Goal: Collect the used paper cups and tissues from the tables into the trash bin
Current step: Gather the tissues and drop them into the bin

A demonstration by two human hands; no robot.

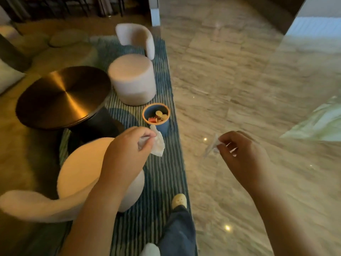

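The person stands at the edge of a striped blue rug (166, 178), where it meets a polished stone floor (239, 74), with both arms held out in front.

The left hand (129, 145) pinches a crumpled white tissue (158, 145) between thumb and curled fingers. The tissue hangs from the fingertips in the air, just short of the trash bin (164, 126) and a little nearer the camera than it.

The right hand (239, 151) pinches a thin white scrap (211, 146) at its fingertips, over the stone floor and well to the right of the bin. The scrap is blurred, so its exact kind cannot be told.

The trash bin is small, round and blue with an orange rim, and stands on the rug near its right edge. Inside lie an orange-red piece and some pale round pieces, too small to identify.

Left of the bin stands a round brushed-metal table (60, 97). 2 white upholstered chairs flank it: the far chair (132, 78) beyond the bin, and the near chair (83, 170) under the left forearm. 1 pale shoe (179, 200) and a dark trouser leg show below.
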